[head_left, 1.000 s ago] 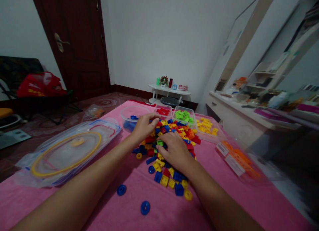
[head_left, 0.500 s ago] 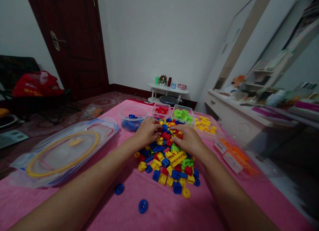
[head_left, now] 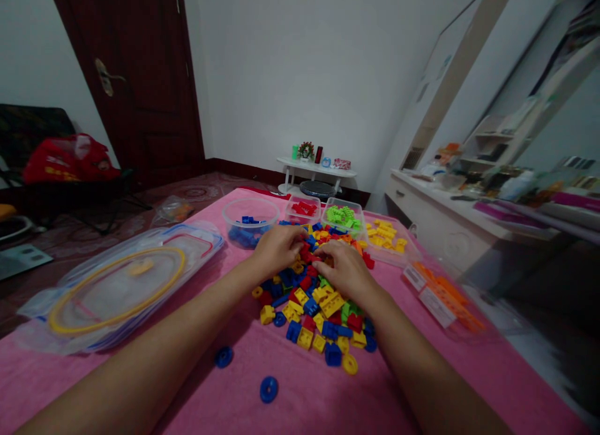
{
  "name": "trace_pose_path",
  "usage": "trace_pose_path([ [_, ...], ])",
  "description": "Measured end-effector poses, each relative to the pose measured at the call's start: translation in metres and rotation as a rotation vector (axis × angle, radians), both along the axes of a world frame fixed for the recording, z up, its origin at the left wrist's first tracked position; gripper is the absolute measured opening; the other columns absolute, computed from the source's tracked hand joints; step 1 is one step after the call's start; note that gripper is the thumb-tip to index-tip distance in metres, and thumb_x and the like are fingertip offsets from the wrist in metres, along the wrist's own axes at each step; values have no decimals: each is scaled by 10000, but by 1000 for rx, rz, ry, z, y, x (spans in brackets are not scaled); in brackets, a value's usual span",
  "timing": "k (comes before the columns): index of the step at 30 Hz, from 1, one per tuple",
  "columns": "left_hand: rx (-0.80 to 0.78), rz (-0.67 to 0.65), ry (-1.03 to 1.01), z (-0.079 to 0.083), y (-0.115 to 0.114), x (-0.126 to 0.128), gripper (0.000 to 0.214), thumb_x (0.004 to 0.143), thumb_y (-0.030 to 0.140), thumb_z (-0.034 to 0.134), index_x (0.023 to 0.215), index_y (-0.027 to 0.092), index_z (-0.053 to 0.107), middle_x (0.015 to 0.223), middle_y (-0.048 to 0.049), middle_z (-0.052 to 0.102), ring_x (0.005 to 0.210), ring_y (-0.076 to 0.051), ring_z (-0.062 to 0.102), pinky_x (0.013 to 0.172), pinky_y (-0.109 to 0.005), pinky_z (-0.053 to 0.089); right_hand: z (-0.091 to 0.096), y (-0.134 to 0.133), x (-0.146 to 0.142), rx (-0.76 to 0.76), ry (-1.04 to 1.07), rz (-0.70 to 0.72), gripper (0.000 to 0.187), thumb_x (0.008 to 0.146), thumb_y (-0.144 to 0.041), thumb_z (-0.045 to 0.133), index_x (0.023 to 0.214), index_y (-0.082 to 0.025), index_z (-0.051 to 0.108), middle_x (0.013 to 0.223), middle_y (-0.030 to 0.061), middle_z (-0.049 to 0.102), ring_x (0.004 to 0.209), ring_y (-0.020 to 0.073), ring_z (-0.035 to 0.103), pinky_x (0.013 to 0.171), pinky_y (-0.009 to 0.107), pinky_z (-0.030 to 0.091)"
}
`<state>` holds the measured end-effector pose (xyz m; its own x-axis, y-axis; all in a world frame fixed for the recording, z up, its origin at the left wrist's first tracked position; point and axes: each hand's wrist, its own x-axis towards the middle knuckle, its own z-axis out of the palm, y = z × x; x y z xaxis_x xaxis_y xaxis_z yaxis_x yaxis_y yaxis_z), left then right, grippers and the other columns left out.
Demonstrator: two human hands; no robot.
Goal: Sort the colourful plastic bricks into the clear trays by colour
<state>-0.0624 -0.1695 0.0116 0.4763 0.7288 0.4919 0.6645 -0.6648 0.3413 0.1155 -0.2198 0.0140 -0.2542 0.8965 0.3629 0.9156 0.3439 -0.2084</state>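
A heap of plastic building blocks (head_left: pixel 309 307) in red, blue, yellow, green and orange lies on the pink cloth. My left hand (head_left: pixel 280 247) reaches into its far part, fingers curled down and thumb close to them; what they grip, if anything, I cannot make out. Opposite it, my right hand (head_left: pixel 345 267) bends over the heap, its thumb and fingertips closed around a red building block (head_left: pixel 307 255). The two hands' fingertips are a short way apart. Loose blue wheels, one to the left (head_left: pixel 224 357) and one in front (head_left: pixel 269 389), lie nearer me.
Beyond the heap stand a round tub (head_left: pixel 250 238) of blue blocks, a box (head_left: pixel 287 217) of red ones, a box (head_left: pixel 344 230) of green ones and a tray (head_left: pixel 402 255) of yellow ones. An orange-filled box (head_left: pixel 450 300) is right; stacked lids (head_left: pixel 110 297) lie left.
My right hand has drawn left and nearer me, its fingertips closing in on red blocks. My left hand has shifted slightly right. Orange and red blocks now show beyond the right hand.
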Motion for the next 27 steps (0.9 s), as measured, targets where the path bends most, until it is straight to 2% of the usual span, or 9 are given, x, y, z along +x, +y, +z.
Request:
trace_pose_path([
  [2,-18,5,25,0,-1,1,298,759,170,508,1010,227,658,902,-32,692,809,-184,620,669,-261,443,-2,1,0,15,27,-4,184,769,-289,609,911,-222,705,872,45,649,831,178,569,727,278,392],
  [5,4,-3,95,0,-4,3,327,755,172,512,1038,244,661,977,-39,675,883,-201,614,728,-284,455,-5,2,1,63,118,-28,208,775,-277,590,947,-219,691,874,37,639,775,159,566,689,265,399],
  [9,54,-95,187,-3,-9,6,331,766,164,499,1044,236,664,1049,-57,630,952,-198,586,803,-292,460,-8,5,5,88,191,-69,225,766,-249,577,961,-213,685,877,38,627,722,144,558,661,261,408],
  [13,104,-159,312,-7,-11,10,371,757,90,460,1031,231,667,987,-62,638,956,-204,561,789,-297,460,-7,8,10,106,203,-95,227,746,-235,588,947,-198,688,815,32,607,694,145,554,651,266,414],
  [18,130,-160,391,-9,-9,9,340,735,77,477,971,227,671,938,-64,643,934,-218,553,725,-298,455,-1,8,11,152,241,-100,220,729,-195,596,920,-162,699,771,34,583,663,138,547,645,268,420],
  [23,76,-102,322,-9,-8,8,303,746,99,482,926,230,688,902,-60,665,917,-203,572,715,-273,445,2,8,9,164,313,-56,208,710,-161,587,885,-154,699,772,36,582,672,137,550,659,277,442],
  [27,-82,-62,45,-10,-3,8,310,708,95,499,912,220,697,875,-27,687,834,-172,598,713,-253,442,3,9,8,117,442,-19,139,688,-187,592,786,-153,684,766,32,596,636,127,548,617,270,451],
])
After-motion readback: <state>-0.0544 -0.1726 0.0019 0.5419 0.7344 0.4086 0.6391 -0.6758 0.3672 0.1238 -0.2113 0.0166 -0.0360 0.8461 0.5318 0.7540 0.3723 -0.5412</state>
